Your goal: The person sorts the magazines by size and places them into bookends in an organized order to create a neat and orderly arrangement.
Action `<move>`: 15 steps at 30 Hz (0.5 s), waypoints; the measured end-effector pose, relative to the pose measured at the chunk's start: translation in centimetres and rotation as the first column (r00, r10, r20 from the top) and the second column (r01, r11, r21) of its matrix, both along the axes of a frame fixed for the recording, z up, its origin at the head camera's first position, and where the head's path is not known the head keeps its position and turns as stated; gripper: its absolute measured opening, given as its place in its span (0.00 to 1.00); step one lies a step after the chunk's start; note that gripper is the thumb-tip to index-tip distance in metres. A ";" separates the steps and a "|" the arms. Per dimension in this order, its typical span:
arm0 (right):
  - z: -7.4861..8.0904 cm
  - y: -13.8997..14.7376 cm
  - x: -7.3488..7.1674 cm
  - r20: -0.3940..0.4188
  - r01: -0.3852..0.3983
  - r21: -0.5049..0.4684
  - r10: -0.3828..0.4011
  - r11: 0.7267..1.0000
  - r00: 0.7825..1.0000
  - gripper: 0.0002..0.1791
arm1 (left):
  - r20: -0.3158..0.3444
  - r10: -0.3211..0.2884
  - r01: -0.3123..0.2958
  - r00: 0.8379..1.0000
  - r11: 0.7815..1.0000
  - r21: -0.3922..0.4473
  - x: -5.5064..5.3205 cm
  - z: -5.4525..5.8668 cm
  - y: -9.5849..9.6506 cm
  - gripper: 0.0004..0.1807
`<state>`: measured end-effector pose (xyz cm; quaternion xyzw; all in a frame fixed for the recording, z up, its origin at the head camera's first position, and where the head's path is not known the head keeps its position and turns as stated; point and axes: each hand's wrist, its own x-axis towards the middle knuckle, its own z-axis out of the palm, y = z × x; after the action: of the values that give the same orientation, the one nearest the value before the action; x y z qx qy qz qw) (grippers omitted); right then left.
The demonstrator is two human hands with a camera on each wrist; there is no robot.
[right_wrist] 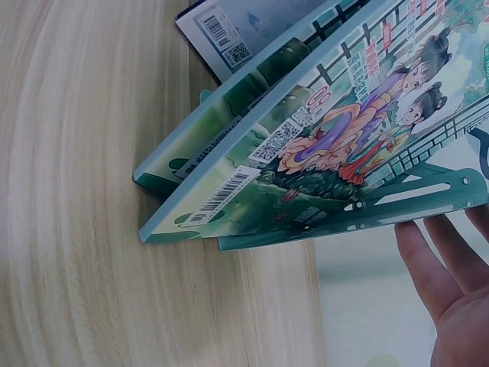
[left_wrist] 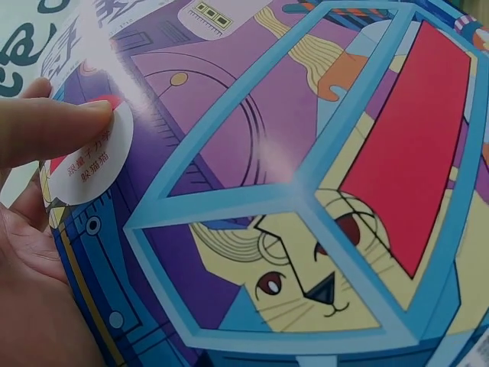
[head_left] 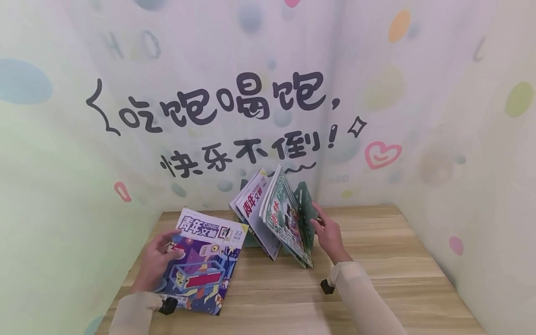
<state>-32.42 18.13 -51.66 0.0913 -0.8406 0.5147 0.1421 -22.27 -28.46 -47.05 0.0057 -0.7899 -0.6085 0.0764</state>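
My left hand grips a purple and blue magazine by its left edge, thumb on the front cover. In the left wrist view the thumb presses near a white round print, and the fingers go behind the magazine. At the back of the table a green metal bookend holds several magazines leaning left. Two green-covered magazines stand closest to its right side, with a pale magazine left of them. My right hand touches the outer side of the bookend with extended fingertips.
The wood-grain table lies under everything. A white printed curtain with large black characters hangs right behind the bookend, and pale walls close in on both sides. Dark wrist cameras are strapped at both sleeves.
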 end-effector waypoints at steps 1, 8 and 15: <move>0.0 0.0 0.0 0.000 0.000 0.003 0.000 1.000 1.000 0.30 | -0.008 0.000 0.000 1.000 1.000 0.004 -0.1 0.1 0.1 0.30; 0.0 0.0 0.0 0.013 0.008 0.003 -0.008 1.000 1.000 0.30 | -0.045 0.000 -0.001 0.999 1.000 -0.017 -0.4 0.4 1.1 0.29; 0.0 -0.1 0.0 0.010 0.009 -0.007 -0.009 1.000 1.000 0.29 | -0.085 -0.015 0.015 0.996 1.000 0.000 -0.5 1.2 2.2 0.28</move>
<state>-32.40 18.04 -51.66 0.0844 -0.8398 0.5176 0.1404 -22.78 -26.29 -45.82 -0.0263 -0.7856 -0.6091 0.1055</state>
